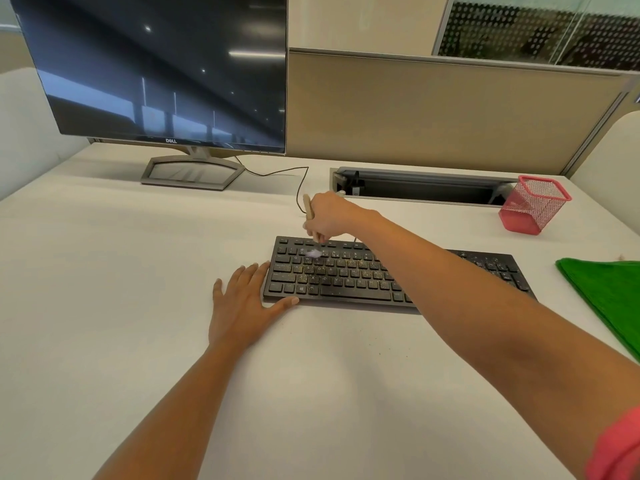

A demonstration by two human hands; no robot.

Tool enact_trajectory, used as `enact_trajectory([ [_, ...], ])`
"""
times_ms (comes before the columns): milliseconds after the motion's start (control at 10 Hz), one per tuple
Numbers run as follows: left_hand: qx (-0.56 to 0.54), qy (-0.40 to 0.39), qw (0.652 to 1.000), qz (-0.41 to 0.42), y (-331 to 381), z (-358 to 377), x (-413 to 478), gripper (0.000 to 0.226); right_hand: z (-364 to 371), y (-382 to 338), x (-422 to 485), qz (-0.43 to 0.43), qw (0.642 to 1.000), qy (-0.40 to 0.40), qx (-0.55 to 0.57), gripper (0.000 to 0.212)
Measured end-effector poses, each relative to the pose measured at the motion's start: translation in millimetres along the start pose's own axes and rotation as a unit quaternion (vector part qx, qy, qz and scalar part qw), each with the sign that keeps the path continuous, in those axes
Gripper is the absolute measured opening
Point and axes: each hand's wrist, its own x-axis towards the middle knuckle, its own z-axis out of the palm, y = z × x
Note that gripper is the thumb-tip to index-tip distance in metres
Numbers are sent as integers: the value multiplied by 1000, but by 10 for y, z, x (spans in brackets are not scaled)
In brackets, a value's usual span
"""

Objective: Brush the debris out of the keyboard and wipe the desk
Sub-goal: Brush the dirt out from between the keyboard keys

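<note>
Two hands are working at the black keyboard (346, 275), which is lying on the white worktop (138, 271) in front of the person, a little to the right of the middle. The left hand (242, 299) is lying flat on the worktop with its fingers straight and spread. Its fingertips and thumb are touching the left end of the keyboard, so I am judging that it is keeping the keyboard from sliding. The right hand (330, 216) is reaching to the far edge, and its fingers are curling around the wooden handle of a small brush (308, 206). The pale bristles are showing blurred just over the upper left keys. Yellowish debris (306, 277) is sitting on many keys in the left and middle part, and some specks are lying on the right part too, so the brushing is probably only at an early stage. A green cloth (609, 292) is lying at the right edge of the worktop, well apart from both hands, so the wiping is not yet begun. A pink mesh cup (530, 206) is standing behind the keyboard on the right
</note>
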Motion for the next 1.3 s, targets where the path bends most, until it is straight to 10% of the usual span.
enact_trajectory([
  [700, -6, -2, 1000, -6, 13, -14, -11, 106, 83, -18, 60, 41, 978, 96, 183, 25],
  [1300, -2, 2, 1000, -3, 6, 3, -2, 105, 53, -40, -47, 5, 999, 36, 18, 24],
])
